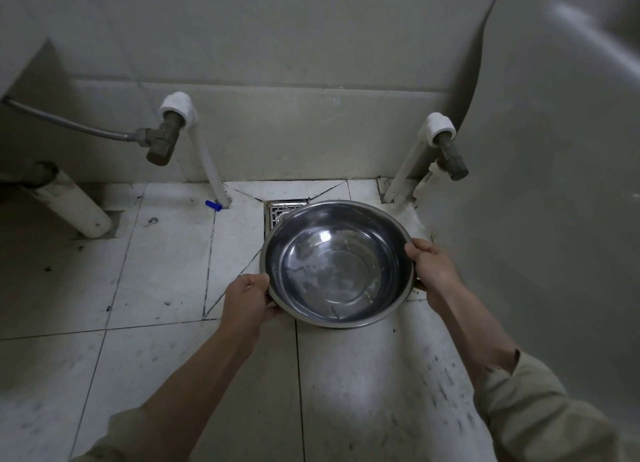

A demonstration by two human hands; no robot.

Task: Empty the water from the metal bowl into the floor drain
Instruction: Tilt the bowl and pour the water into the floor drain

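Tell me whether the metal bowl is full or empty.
Nearly empty: the metal bowl, held by the left hand and right hand, shows bare walls and base with wet streaks; any shallow water left, cannot tell.

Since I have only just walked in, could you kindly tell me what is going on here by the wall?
A person is holding a metal bowl by its rim with both hands, the left hand at the near left side and the right hand at the right side. The bowl hangs above the tiled floor, its far edge covering part of the floor drain at the foot of the wall. A little water seems to lie in the bottom of the bowl, and no stream of water shows.
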